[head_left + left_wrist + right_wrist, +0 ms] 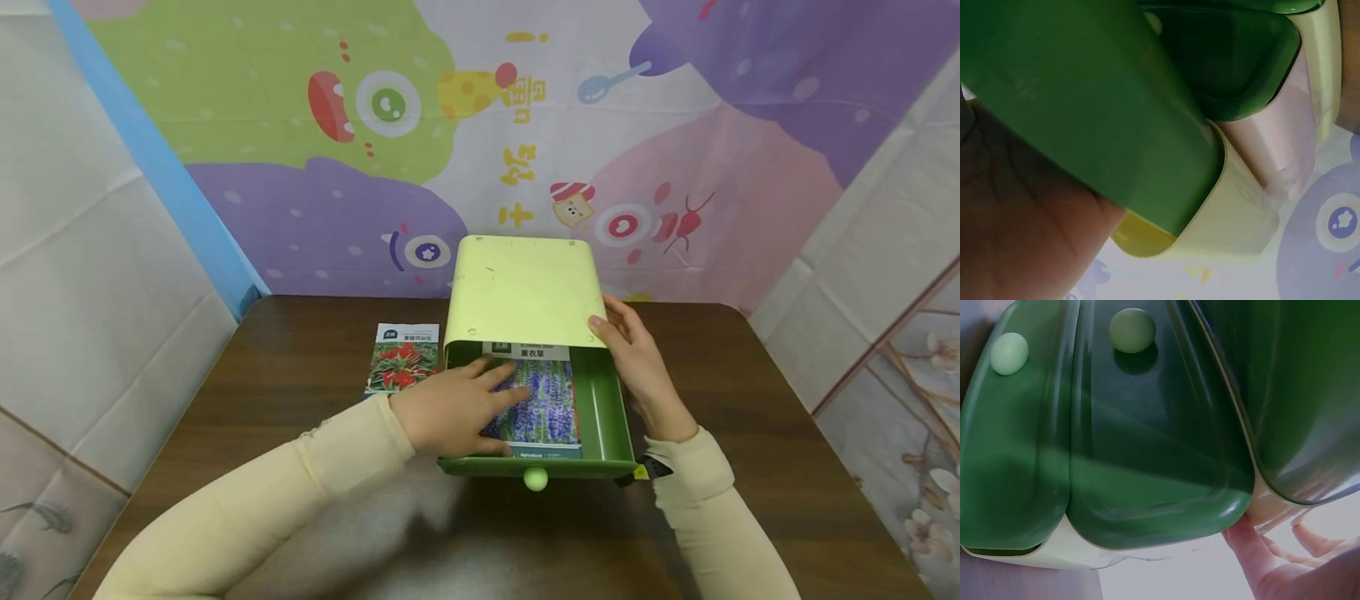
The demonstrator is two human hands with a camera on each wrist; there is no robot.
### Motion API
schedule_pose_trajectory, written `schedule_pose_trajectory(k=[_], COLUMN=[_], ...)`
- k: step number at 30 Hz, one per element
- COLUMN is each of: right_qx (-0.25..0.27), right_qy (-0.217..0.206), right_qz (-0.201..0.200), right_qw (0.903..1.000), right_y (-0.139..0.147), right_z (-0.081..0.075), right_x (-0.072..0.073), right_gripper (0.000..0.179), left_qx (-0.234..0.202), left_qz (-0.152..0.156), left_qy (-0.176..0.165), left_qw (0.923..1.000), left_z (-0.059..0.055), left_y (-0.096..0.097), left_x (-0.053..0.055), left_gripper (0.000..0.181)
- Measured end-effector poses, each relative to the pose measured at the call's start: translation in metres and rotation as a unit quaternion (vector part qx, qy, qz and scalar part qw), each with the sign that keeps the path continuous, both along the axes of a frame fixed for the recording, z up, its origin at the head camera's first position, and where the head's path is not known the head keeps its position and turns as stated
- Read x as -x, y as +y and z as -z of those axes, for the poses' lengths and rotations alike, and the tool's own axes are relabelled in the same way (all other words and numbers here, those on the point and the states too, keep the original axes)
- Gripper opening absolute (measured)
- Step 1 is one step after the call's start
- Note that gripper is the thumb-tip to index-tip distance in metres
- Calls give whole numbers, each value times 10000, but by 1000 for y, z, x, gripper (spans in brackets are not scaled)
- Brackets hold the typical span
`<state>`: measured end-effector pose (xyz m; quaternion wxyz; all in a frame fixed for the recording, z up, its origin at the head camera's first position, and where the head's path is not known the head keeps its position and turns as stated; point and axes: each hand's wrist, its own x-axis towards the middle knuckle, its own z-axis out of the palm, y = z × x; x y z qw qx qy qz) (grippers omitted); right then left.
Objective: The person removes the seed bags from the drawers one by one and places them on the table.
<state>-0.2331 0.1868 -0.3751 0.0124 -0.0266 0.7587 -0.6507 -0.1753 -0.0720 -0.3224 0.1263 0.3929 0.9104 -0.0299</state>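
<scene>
A green drawer (pixel 607 408) stands pulled out of the top of a small cabinet with a pale yellow casing (pixel 525 292). Inside lies a seed packet (pixel 543 400) with purple lavender flowers. My left hand (pixel 457 408) reaches over the drawer's left side, its spread fingers resting on the packet. From the left wrist, the palm (pixel 1029 212) shows beside the green drawer wall (pixel 1097 112); its fingertips are hidden. My right hand (pixel 637 367) rests against the casing's right side, thumb at the top front corner. In the right wrist view its fingers (pixel 1250 550) touch the casing.
Another seed packet (pixel 402 358), with red flowers, lies on the brown table (pixel 300 475) left of the cabinet. Two shut lower drawers (pixel 1154 444) with round knobs sit beneath the open one. A cartoon-printed cloth (pixel 300 208) hangs behind.
</scene>
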Motion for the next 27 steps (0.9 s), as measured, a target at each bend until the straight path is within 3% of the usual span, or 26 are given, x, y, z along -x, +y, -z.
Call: schedule_pose_trajectory(k=[12, 27], right_qx=[-59, -150], right_qy=[-26, -64], right_qz=[30, -7], right_qw=[10000, 9999], right_y=[-1, 0], right_z=[-1, -2], right_x=[0, -2], right_gripper=[64, 68], left_qx=[380, -274], left_qz=[-156, 300], left_qy=[-173, 55], left_qw=[9990, 9992], left_z=[4, 12], left_y=[13, 11], left_x=[9, 17], left_gripper=[85, 90])
